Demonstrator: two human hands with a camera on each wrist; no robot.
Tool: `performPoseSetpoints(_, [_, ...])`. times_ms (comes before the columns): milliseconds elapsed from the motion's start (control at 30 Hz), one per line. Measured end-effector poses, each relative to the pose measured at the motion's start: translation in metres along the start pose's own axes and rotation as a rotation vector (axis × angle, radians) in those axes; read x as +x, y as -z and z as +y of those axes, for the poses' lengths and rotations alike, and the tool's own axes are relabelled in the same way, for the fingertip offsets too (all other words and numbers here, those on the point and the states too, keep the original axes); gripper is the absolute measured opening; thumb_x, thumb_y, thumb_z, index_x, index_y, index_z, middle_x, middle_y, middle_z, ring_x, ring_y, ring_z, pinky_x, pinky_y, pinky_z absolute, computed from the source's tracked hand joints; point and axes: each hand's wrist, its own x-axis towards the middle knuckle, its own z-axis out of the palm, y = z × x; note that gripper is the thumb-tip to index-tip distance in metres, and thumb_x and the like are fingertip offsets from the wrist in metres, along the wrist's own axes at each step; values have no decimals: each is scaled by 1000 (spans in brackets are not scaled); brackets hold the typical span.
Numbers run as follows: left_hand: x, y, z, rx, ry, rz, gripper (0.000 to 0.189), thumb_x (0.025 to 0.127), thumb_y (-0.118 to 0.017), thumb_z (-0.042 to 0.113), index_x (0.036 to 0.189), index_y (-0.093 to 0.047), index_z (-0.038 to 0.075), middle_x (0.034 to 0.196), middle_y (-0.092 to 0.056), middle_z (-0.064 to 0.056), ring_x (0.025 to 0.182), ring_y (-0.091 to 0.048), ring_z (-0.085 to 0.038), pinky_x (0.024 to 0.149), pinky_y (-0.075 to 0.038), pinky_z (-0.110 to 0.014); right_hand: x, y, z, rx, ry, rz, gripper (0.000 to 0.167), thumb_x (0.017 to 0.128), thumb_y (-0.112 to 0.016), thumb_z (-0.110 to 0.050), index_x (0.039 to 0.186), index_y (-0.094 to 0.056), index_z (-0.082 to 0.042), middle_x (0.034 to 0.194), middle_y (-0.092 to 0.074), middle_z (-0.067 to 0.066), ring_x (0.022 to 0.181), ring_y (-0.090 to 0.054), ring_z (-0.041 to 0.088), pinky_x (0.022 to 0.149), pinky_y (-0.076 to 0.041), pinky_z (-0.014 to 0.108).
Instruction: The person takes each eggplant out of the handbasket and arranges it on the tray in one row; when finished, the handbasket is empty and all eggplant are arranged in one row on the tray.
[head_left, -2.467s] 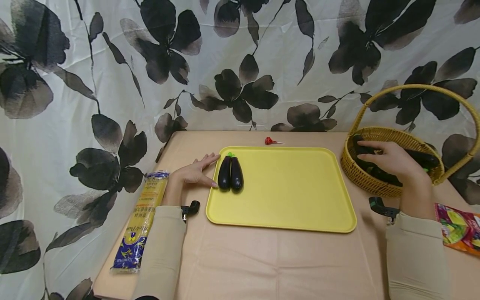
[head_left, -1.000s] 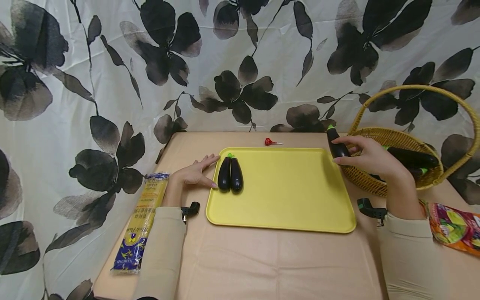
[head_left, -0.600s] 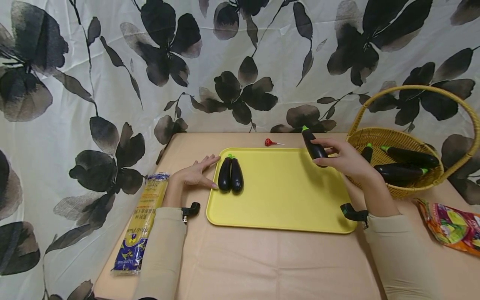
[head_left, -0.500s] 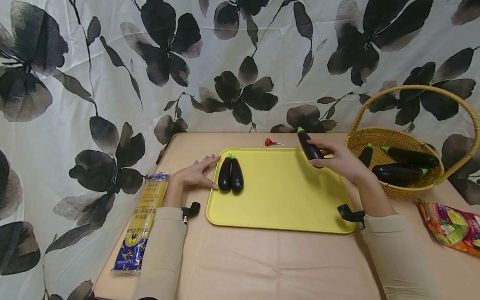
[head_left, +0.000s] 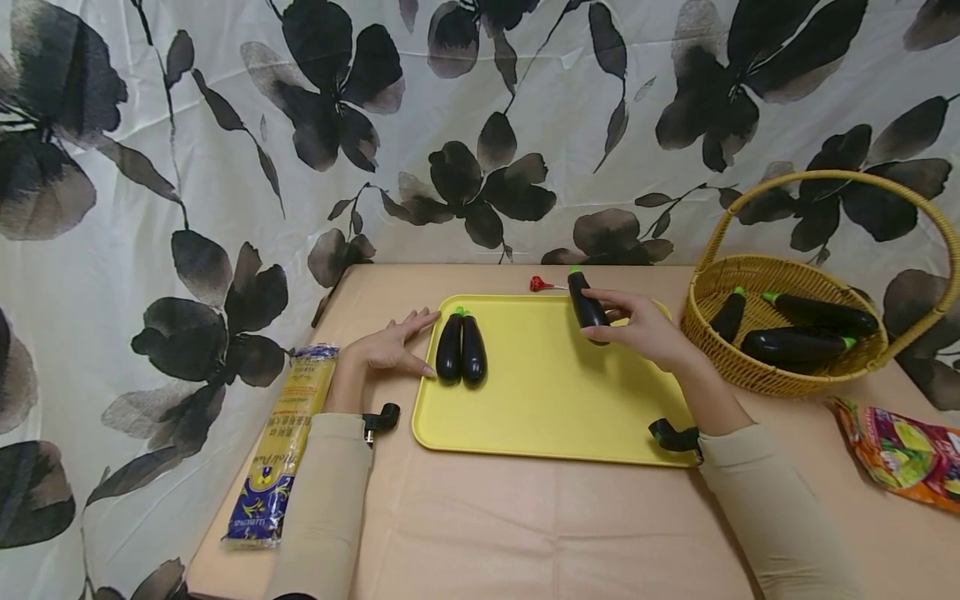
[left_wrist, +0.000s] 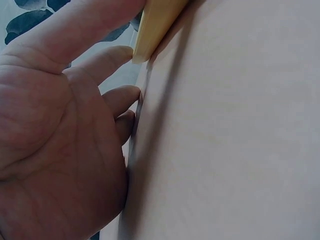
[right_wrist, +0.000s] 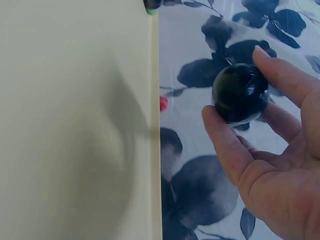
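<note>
My right hand (head_left: 641, 329) pinches a small dark eggplant (head_left: 587, 307) between thumb and fingers, its green tip pointing to the back. It hangs over the right half of a yellow tray (head_left: 555, 408), which shows the hand's shadow. In the right wrist view the eggplant (right_wrist: 240, 93) appears end-on, as a glossy round end. Two more eggplants (head_left: 461, 348) lie side by side at the tray's left end. My left hand (head_left: 390, 346) is spread at the tray's left edge, its fingertips right at the rim; in the left wrist view its palm (left_wrist: 55, 135) faces the camera.
A wicker basket (head_left: 705, 354) with a tall handle stands at the right, several eggplants (head_left: 798, 343) inside. A spaghetti pack (head_left: 281, 450) lies at the left, a colourful bag (head_left: 900, 454) at the far right. A small red-headed object (head_left: 537, 283) lies behind the tray.
My right hand has taken the eggplant out of the basket and carried it left over the tray. The left hand has stayed in place.
</note>
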Motion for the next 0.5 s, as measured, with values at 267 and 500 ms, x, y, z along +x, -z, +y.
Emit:
performPoseSetpoints(267, [0,1,3,5,-9,-9,125,68,-95,52,167,-21,33,178,-3,-1,163,12,-30,128,14,-63,13,-25,-4,19,7,-35,74,91,-83,-29,156,-50,-23,141,-57,19,121,-58,35,86,-52,30])
performPoseSetpoints(500, [-1,1,6,4,-18,-13,123,70,-95,49,167,-22,32,177,-3,-2,163,12,-29,128,14,-61,23,-51,-8,-34,38,-119,73,92,-82,-26,157,-50,-21,147,-54,18,122,-60,36,89,-51,35])
